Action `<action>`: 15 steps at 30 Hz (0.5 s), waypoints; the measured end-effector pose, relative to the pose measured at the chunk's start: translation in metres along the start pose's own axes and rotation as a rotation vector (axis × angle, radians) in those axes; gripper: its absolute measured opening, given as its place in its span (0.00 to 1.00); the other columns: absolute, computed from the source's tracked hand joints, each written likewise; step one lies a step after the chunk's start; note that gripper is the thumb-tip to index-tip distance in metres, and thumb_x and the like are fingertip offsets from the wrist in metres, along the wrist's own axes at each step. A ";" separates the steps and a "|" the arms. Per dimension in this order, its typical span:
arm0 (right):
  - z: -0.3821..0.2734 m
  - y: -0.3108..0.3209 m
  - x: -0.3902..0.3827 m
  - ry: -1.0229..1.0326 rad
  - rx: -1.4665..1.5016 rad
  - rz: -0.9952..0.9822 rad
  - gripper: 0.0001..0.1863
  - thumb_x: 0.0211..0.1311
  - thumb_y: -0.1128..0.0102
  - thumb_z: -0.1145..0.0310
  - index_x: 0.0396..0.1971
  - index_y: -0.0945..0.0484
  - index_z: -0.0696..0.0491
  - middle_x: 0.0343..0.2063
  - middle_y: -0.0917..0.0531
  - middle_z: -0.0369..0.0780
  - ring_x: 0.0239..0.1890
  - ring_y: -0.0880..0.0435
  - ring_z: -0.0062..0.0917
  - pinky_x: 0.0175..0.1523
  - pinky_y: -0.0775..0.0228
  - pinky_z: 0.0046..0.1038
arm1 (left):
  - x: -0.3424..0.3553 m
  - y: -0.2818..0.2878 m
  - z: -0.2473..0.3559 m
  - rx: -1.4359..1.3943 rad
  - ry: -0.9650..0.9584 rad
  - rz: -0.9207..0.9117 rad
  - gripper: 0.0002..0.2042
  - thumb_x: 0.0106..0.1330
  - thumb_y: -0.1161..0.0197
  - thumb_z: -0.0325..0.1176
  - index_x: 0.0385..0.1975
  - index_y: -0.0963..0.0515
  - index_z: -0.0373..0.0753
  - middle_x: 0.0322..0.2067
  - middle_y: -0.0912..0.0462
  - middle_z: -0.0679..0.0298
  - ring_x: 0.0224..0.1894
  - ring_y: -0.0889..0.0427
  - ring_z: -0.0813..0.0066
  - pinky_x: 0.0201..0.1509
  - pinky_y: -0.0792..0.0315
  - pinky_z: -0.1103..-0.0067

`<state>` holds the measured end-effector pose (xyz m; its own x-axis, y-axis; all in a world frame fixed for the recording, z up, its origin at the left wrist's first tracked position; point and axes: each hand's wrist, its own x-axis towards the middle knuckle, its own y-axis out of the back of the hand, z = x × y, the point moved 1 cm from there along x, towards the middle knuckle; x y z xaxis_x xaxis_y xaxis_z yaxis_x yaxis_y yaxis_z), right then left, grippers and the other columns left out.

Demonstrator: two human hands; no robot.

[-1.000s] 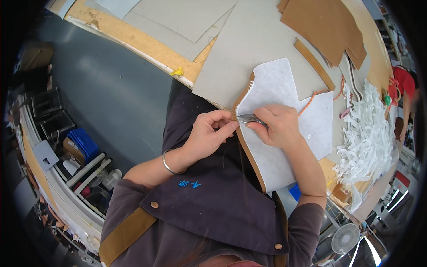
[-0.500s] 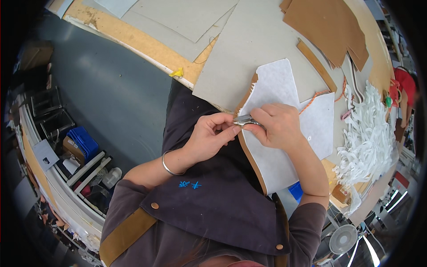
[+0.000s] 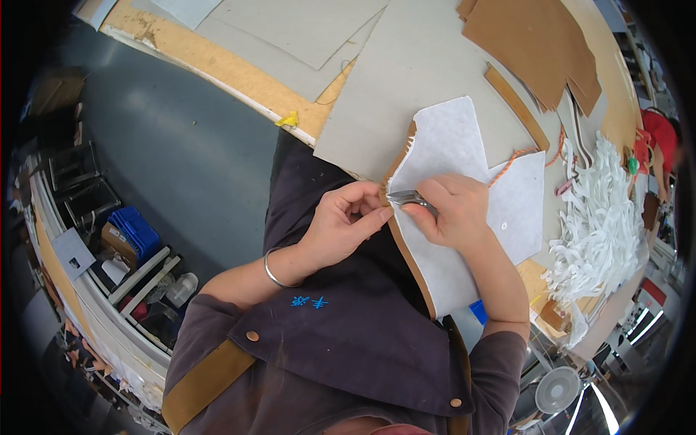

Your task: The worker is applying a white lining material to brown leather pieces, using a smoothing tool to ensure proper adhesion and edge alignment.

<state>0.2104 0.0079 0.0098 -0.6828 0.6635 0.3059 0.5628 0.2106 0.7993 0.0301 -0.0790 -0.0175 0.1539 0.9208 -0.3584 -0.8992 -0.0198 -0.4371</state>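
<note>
A curved panel [image 3: 446, 138] with a white back and a brown edge lies partly on the table and partly over my lap. Its brown edge is notched or puckered along the upper curve. My left hand [image 3: 346, 223] pinches that edge between thumb and fingers. In my right hand [image 3: 455, 208] are small metal thread snips [image 3: 407, 197], their pointed tips resting at the edge close to my left fingertips. Whether the blades are apart is too small to tell. A second white piece [image 3: 518, 210] lies under the panel on the right.
Brown sheets [image 3: 533, 47] are stacked at the far right, with a wooden strip [image 3: 517, 106] nearer. A heap of white strips [image 3: 598, 225] and an orange cord [image 3: 511, 155] lie to the right. Grey board [image 3: 406, 80] covers the table. Beyond, a person in red [image 3: 658, 138] is at the right.
The snips have drawn back slightly to the right from my left fingertips, baring the pinched edge. My left hand has stayed nearly still.
</note>
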 end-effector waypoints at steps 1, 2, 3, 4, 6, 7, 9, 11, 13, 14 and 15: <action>-0.001 0.000 0.000 0.003 -0.038 0.001 0.16 0.54 0.33 0.54 0.19 0.27 0.47 0.13 0.29 0.32 0.14 0.29 0.27 0.18 0.42 0.29 | 0.000 0.000 0.000 -0.006 -0.019 0.019 0.06 0.66 0.37 0.25 0.40 0.23 0.34 0.28 0.22 0.73 0.28 0.28 0.91 0.30 0.33 0.89; -0.002 0.000 0.001 0.007 -0.076 0.001 0.16 0.54 0.33 0.53 0.19 0.27 0.47 0.13 0.30 0.31 0.14 0.29 0.26 0.18 0.42 0.28 | 0.000 0.000 0.000 -0.006 -0.019 0.020 0.06 0.66 0.37 0.25 0.40 0.23 0.34 0.28 0.22 0.73 0.28 0.28 0.91 0.30 0.33 0.89; -0.002 0.001 0.002 0.007 -0.076 0.000 0.16 0.54 0.33 0.53 0.19 0.27 0.47 0.13 0.30 0.31 0.14 0.29 0.26 0.18 0.42 0.28 | -0.001 0.000 -0.001 -0.005 -0.012 0.022 0.06 0.66 0.37 0.25 0.41 0.23 0.33 0.29 0.23 0.73 0.28 0.28 0.91 0.30 0.33 0.89; -0.003 0.002 0.003 0.013 -0.106 -0.020 0.16 0.54 0.33 0.53 0.19 0.27 0.47 0.13 0.30 0.31 0.14 0.29 0.26 0.18 0.42 0.28 | -0.001 0.001 -0.002 -0.004 -0.005 0.024 0.07 0.66 0.37 0.25 0.41 0.23 0.33 0.29 0.23 0.73 0.28 0.29 0.91 0.30 0.33 0.89; -0.003 0.004 0.004 0.019 -0.138 -0.039 0.16 0.54 0.33 0.53 0.19 0.27 0.47 0.13 0.30 0.31 0.13 0.29 0.25 0.18 0.42 0.28 | -0.001 0.001 -0.002 -0.015 -0.007 0.015 0.07 0.66 0.37 0.25 0.41 0.23 0.33 0.29 0.23 0.73 0.28 0.29 0.91 0.30 0.33 0.90; -0.003 0.004 0.004 0.012 -0.143 -0.052 0.16 0.54 0.33 0.53 0.20 0.26 0.48 0.13 0.30 0.33 0.13 0.29 0.27 0.19 0.41 0.28 | -0.001 0.002 -0.003 -0.025 -0.008 0.005 0.07 0.66 0.37 0.25 0.41 0.23 0.33 0.29 0.23 0.73 0.28 0.29 0.91 0.30 0.33 0.90; -0.004 0.005 0.004 0.007 -0.146 -0.066 0.16 0.53 0.33 0.52 0.21 0.25 0.49 0.13 0.29 0.34 0.14 0.28 0.28 0.19 0.40 0.29 | -0.001 0.003 -0.002 -0.025 0.005 -0.005 0.06 0.66 0.37 0.24 0.41 0.22 0.33 0.29 0.23 0.73 0.28 0.29 0.91 0.30 0.33 0.90; -0.006 0.006 0.004 0.001 -0.164 -0.094 0.16 0.53 0.33 0.52 0.21 0.25 0.48 0.13 0.29 0.34 0.14 0.28 0.28 0.19 0.40 0.29 | -0.001 0.003 -0.002 -0.025 0.019 -0.017 0.06 0.66 0.37 0.24 0.41 0.22 0.33 0.29 0.23 0.74 0.28 0.29 0.92 0.30 0.33 0.90; -0.007 0.004 0.006 0.003 -0.144 -0.089 0.16 0.53 0.33 0.52 0.21 0.25 0.48 0.13 0.29 0.34 0.14 0.28 0.28 0.19 0.40 0.29 | -0.001 0.002 -0.001 -0.014 -0.011 -0.034 0.06 0.66 0.37 0.25 0.41 0.22 0.34 0.29 0.23 0.74 0.29 0.29 0.92 0.30 0.34 0.90; -0.008 0.004 0.006 0.004 -0.124 -0.084 0.16 0.53 0.33 0.53 0.21 0.25 0.48 0.13 0.28 0.34 0.14 0.28 0.28 0.19 0.40 0.29 | -0.001 0.002 -0.001 -0.015 -0.010 -0.035 0.06 0.66 0.37 0.25 0.41 0.22 0.34 0.29 0.23 0.74 0.29 0.29 0.92 0.30 0.34 0.90; -0.008 0.004 0.007 0.003 -0.125 -0.084 0.16 0.53 0.33 0.53 0.21 0.25 0.48 0.13 0.28 0.34 0.14 0.28 0.28 0.19 0.40 0.29 | -0.001 0.003 -0.002 -0.025 -0.010 -0.035 0.06 0.66 0.37 0.25 0.41 0.22 0.34 0.29 0.22 0.74 0.29 0.29 0.91 0.30 0.33 0.89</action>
<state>0.2042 0.0075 0.0187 -0.7267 0.6450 0.2363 0.4413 0.1746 0.8802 0.0284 -0.0805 -0.0197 0.1808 0.9251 -0.3339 -0.8828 0.0030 -0.4697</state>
